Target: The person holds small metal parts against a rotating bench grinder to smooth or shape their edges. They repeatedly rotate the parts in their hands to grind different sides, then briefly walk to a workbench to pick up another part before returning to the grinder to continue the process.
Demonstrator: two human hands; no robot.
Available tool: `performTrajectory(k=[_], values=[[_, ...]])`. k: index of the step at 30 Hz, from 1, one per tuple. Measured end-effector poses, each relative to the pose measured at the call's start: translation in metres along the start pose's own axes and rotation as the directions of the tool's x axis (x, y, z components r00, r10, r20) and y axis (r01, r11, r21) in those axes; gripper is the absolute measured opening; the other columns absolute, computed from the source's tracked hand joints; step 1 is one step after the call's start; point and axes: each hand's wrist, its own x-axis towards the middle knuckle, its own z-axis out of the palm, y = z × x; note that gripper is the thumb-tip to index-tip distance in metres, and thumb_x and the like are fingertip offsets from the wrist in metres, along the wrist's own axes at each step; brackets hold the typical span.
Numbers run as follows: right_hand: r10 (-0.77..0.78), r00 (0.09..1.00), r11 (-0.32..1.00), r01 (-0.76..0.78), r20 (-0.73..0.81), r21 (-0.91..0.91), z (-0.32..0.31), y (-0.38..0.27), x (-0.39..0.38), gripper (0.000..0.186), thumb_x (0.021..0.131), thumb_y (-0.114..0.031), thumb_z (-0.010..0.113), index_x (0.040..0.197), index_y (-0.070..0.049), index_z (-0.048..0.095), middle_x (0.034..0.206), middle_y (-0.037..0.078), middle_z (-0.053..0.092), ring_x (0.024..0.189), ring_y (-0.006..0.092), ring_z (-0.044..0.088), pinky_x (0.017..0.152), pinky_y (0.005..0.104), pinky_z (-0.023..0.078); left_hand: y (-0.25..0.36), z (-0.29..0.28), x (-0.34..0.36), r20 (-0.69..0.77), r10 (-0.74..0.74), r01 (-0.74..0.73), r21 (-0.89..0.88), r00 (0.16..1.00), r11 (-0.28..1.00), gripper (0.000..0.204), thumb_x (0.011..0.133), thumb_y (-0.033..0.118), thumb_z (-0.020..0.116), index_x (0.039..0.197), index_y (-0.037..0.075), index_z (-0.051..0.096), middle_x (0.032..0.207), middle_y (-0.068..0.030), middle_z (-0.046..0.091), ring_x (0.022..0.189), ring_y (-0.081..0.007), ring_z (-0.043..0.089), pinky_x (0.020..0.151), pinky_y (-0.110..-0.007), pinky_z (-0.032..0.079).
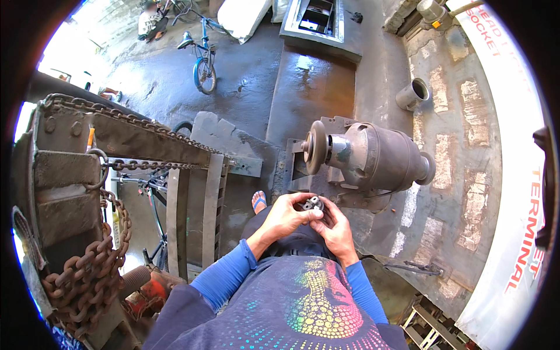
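Dark grey, a small fitting is held between the curled fingers of your left hand and right hand, together near the double-ended grinder.

On the left, a rusty chain hangs bunched by a steel beam. Beyond it, I see a blue bicycle standing on the wet, dark floor, near a white sack. To the right are an open-ended pipe and a white banner with red lettering.
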Motion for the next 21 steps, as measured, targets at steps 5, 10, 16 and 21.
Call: performTrajectory(k=[5, 10, 16, 21], values=[[-0.013, 0.999, 0.999, 0.015, -0.052, 0.032, 0.001, 0.002, 0.018, 0.06, 0.09, -0.005, 0.075, 0.142, 0.004, 0.047, 0.131, 0.015, 0.062, 0.116, 0.0222, 0.063, 0.096, 0.0355, 0.057, -0.012, -0.003, 0.014, 0.03, -0.005, 0.013, -0.253, 1.0, 0.967, 0.054, 0.088, 0.014, 0.078, 0.134, -0.009, 0.058, 0.108, -0.0067, 0.069, 0.09, -0.0103, 0.063, 0.08, -0.026, 0.054], [-0.078, 0.991, 0.995, 0.084, -0.108, 0.058, 0.002, 0.006, 0.037, 0.055, 0.091, -0.006, 0.074, 0.14, 0.004, 0.049, 0.128, 0.013, 0.063, 0.113, 0.0216, 0.065, 0.095, 0.034, 0.057, -0.015, -0.007, 0.033, 0.03, 0.012, -0.003, -0.275, 0.999, 0.961, 0.05, 0.09, 0.014, 0.078, 0.131, -0.006, 0.061, 0.109, -0.0072, 0.071, 0.088, -0.0105, 0.064, 0.078, -0.025, 0.053], [-0.105, 0.987, 0.994, 0.105, -0.12, -0.004, -0.001, -0.002, 0.051, 0.056, 0.092, -0.01, 0.075, 0.138, 0.007, 0.049, 0.123, 0.014, 0.067, 0.108, 0.0199, 0.067, 0.091, 0.0316, 0.056, -0.011, -0.007, 0.046, -0.028, -0.026, 0.015, -0.349, 0.999, 0.937, 0.037, 0.087, 0.017, 0.081, 0.115, -0.004, 0.07, 0.095, -0.0062, 0.072, 0.082, -0.0108, 0.065, 0.07, -0.023, 0.051], [-0.112, 0.979, 0.993, 0.106, -0.169, -0.042, 0.003, -0.008, 0.054, 0.056, 0.092, -0.012, 0.076, 0.138, 0.007, 0.05, 0.117, 0.015, 0.069, 0.103, 0.0187, 0.068, 0.087, 0.0305, 0.057, -0.01, -0.007, 0.049, -0.012, -0.015, 0.009, -0.391, 1.0, 0.92, 0.033, 0.088, 0.019, 0.08, 0.11, -0.004, 0.07, 0.092, -0.0056, 0.071, 0.079, -0.0112, 0.065, 0.069, -0.024, 0.051]])
